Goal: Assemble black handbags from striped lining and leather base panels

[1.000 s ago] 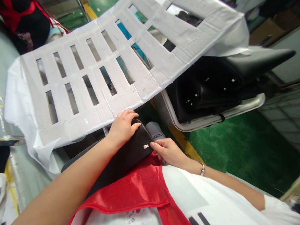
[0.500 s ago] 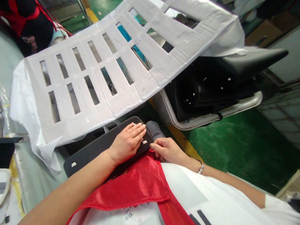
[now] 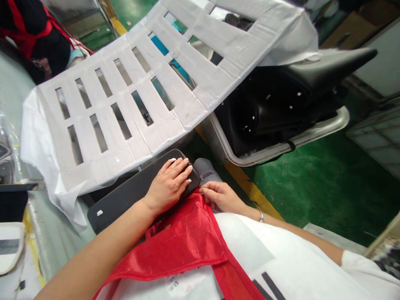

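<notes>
A dark grey padded panel [image 3: 125,199] lies across my lap, with a small white tag [image 3: 100,212] near its left end. My left hand [image 3: 170,184] rests flat on the panel's right part, fingers extended and slightly apart. At the panel's right end, my right hand [image 3: 220,195] is closed, thumb and index finger pressed together beside the edge of the red apron [image 3: 178,248]; what they pinch, if anything, is hidden. Just above that hand is a grey rounded piece [image 3: 205,169].
Ahead, a white slotted board [image 3: 184,88] spans the view. Black moulded parts [image 3: 271,107] fill a white-rimmed bin [image 3: 240,159] at right. Another person in a red apron [image 3: 32,33] is at upper left, beside a plastic-covered table [image 3: 61,249].
My left hand has shifted slightly on the panel, and the white tag by its fingers is now covered. The whole view has tilted a little.
</notes>
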`<state>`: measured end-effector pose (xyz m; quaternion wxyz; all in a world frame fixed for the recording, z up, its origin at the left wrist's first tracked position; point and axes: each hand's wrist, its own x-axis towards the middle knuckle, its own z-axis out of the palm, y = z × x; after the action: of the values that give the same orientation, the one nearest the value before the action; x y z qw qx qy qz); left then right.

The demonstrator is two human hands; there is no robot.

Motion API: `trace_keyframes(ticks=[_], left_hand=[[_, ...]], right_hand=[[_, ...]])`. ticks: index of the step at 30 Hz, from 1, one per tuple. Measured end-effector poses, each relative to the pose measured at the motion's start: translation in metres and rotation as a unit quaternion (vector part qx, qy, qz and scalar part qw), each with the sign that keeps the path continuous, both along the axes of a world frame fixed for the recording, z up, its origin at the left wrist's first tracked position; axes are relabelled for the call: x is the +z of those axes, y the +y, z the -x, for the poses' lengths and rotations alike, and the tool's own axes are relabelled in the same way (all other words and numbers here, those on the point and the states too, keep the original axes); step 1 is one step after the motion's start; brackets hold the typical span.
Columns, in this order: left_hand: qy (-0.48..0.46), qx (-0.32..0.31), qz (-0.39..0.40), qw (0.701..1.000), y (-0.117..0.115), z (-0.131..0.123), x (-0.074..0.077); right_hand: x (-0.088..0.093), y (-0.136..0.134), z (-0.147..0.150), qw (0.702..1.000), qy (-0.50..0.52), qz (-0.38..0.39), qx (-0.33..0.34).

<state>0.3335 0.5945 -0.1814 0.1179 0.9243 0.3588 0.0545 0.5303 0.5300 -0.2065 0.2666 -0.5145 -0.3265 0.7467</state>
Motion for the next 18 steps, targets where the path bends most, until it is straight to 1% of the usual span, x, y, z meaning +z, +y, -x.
trace_keyframes(ticks=[5, 9, 13, 16, 18], left_hand=[[0.013, 0.020, 0.007, 1.000, -0.004, -0.003, 0.000], [0.021, 0.037, 0.024, 0.999, -0.003, -0.003, 0.001], [0.026, 0.050, 0.048, 0.997, -0.002, -0.006, 0.002], [0.021, 0.070, 0.064, 0.995, -0.003, -0.009, 0.003], [0.015, 0.084, 0.068, 0.994, -0.005, -0.012, 0.005]], right_hand=[[-0.004, 0.003, 0.004, 1.000, 0.006, -0.008, -0.010], [-0.013, 0.004, 0.010, 1.000, 0.002, -0.018, -0.016], [-0.021, 0.005, 0.016, 0.999, 0.014, -0.009, -0.041], [-0.018, 0.008, 0.012, 1.000, 0.004, -0.004, -0.024], [-0.012, 0.013, 0.005, 0.999, -0.020, -0.024, -0.006]])
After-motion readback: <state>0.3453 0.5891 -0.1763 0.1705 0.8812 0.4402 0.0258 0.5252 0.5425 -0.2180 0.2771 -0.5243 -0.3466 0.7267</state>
